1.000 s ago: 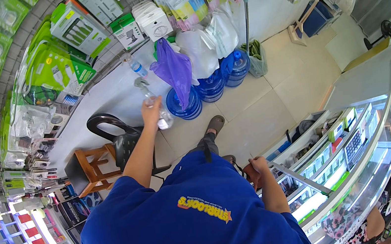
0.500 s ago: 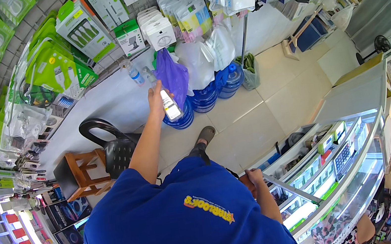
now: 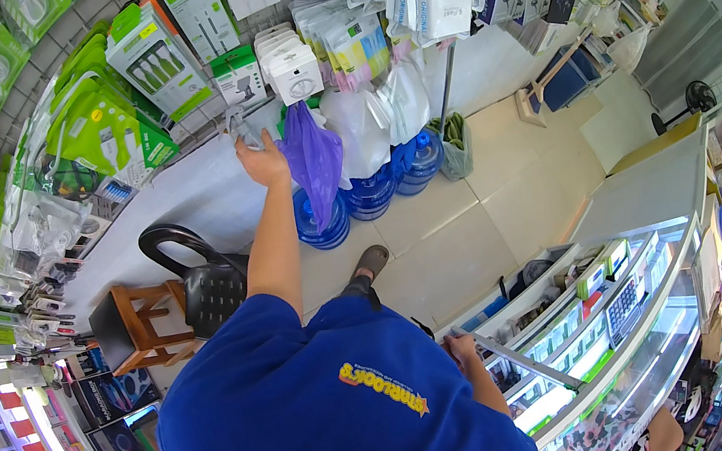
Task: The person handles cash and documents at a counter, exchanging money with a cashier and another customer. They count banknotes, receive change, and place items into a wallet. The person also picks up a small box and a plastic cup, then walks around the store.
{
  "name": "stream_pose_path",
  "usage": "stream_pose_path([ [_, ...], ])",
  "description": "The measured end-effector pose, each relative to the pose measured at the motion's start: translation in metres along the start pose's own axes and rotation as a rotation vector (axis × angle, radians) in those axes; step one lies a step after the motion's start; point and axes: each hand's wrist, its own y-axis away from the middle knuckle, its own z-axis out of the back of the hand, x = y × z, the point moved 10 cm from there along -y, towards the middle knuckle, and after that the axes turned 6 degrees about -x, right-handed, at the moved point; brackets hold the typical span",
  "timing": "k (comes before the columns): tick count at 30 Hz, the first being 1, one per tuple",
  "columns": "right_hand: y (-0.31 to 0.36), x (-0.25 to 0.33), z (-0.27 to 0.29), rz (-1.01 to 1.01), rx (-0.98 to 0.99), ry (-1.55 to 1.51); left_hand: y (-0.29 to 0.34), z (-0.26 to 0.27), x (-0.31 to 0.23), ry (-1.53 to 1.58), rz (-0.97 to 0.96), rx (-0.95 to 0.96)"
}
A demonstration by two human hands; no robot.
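My left hand point(image 3: 263, 162) reaches up toward the far wall, left of a hanging purple plastic bag point(image 3: 313, 163). Its fingers close around a crumpled-looking clear plastic item point(image 3: 252, 123); its exact kind does not show. White plastic bags point(image 3: 360, 136) hang just right of the purple one, above blue water jugs point(image 3: 370, 195) on the floor. My right hand point(image 3: 463, 349) is low beside my body at the end of the glass display counter point(image 3: 527, 359). Its fingers are curled, and what lies in them is hidden.
Packaged cables and chargers point(image 3: 158, 65) hang on the wall grid. A black chair point(image 3: 215, 287) and a wooden stool point(image 3: 144, 325) stand at left. A bag of green produce point(image 3: 455, 146) sits past the jugs. Another person's arm point(image 3: 664, 434) shows behind the counter.
My left hand has moved up and left toward the wall. The white-labelled item it held is out of sight, and clear plastic is at its fingers. My right hand has shifted slightly down.
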Motion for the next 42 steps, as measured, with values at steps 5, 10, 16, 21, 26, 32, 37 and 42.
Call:
stream_pose_path([
  [5,0.004,0.012,0.01,0.024,-0.039,0.06,-0.003,-0.01,0.015,-0.053,0.073,-0.077],
  [10,0.017,0.025,0.015,-0.017,-0.008,0.033,-0.008,-0.016,0.048,-0.153,0.163,-0.095],
  [16,0.023,0.014,0.015,-0.049,-0.013,0.037,-0.01,-0.027,0.077,-0.357,0.11,0.006],
  [21,0.018,0.005,0.016,-0.019,-0.01,0.041,-0.022,-0.036,0.099,-0.397,0.141,0.111],
  [26,0.015,0.004,0.024,-0.018,-0.076,0.019,0.01,-0.033,0.142,-0.387,0.189,0.15],
  [32,0.012,0.02,0.026,0.037,-0.08,-0.02,0.164,-0.083,0.241,-0.485,-0.056,1.018],
  [37,0.012,0.027,0.036,0.084,-0.048,0.062,0.318,-0.062,0.302,-0.811,-0.271,2.038],
  [42,0.004,0.012,0.047,0.002,0.023,-0.034,0.326,-0.083,0.275,-0.626,-0.194,1.879],
])
